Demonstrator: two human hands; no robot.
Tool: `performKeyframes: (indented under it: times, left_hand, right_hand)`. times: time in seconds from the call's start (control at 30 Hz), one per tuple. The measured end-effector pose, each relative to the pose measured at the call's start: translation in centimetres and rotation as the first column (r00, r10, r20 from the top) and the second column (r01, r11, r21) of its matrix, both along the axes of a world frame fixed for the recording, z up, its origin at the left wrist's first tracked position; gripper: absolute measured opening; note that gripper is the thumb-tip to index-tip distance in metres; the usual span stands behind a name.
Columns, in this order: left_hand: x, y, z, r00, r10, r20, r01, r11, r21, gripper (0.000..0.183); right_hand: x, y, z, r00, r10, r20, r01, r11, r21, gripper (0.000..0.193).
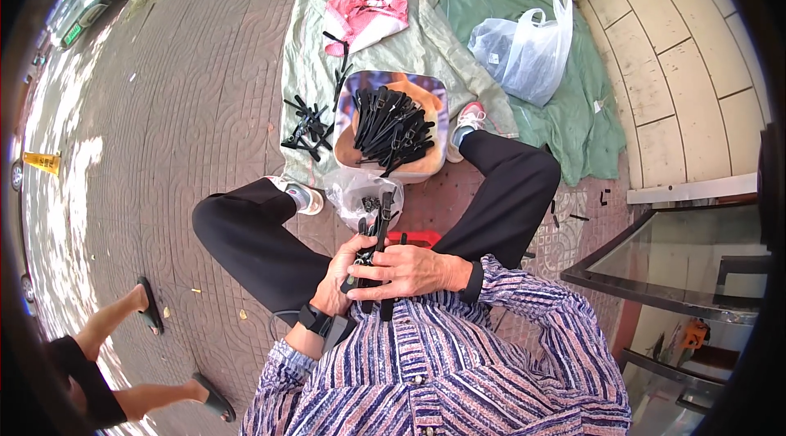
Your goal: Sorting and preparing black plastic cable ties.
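Note:
In front of my waist, my left hand is closed around several black buckled straps, which stick out above and below the fingers. My right hand lies across the same straps with its fingers curled against them; what its fingertips pinch is partly hidden. Just beyond the hands a clear plastic bag hangs by the near side of a square stool. On the stool's top is a fanned heap of black straps. Part of a red object shows behind my right hand.
More black straps lie on the green cloth left of the stool. A pink checked cloth and a white plastic bag are farther off. Glass-paned door stands at right. Another person's legs are at left.

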State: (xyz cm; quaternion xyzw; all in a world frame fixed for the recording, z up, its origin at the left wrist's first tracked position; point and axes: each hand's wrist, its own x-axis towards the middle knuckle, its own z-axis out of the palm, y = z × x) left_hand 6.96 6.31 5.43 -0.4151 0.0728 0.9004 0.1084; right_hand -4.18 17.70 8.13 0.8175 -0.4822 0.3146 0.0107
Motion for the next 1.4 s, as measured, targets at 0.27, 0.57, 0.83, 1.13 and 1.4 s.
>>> performKeyframes:
  times: [0.27, 0.57, 0.83, 1.13, 1.4]
  left_hand:
    - [-0.5, 0.1, 0.7, 0.993, 0.115, 0.0, -0.115, 0.993, -0.005, 0.019]
    - [0.1, -1.1, -2.3, 0.955, 0.285, -0.08, -0.257, 0.933, 0.252, 0.029]
    - [0.1, -1.6, -3.0, 0.941, 0.321, -0.105, -0.297, 0.935, 0.195, 0.024]
    - [0.1, -2.0, -2.6, 0.928, 0.366, -0.072, -0.348, 0.919, 0.186, 0.024]
    - [0.6, -1.9, -2.7, 0.916, 0.386, -0.112, -0.371, 0.919, 0.134, 0.025]
  right_hand:
    - [-2.0, -0.3, 2.5, 0.904, -0.408, 0.132, 0.385, 0.907, 0.168, 0.047]
    - [-12.2, -0.4, -10.1, -0.611, -0.505, 0.61, 0.188, 0.656, 0.731, 0.019]
    - [-15.3, -0.8, -15.9, -0.377, -0.602, 0.704, 0.204, 0.687, 0.697, 0.018]
    - [-17.6, -4.4, -14.7, -0.691, -0.566, 0.449, 0.08, 0.558, 0.826, 0.024]
    - [-18.5, -2.9, -18.0, -0.299, -0.738, 0.605, 0.168, 0.583, 0.795, 0.018]
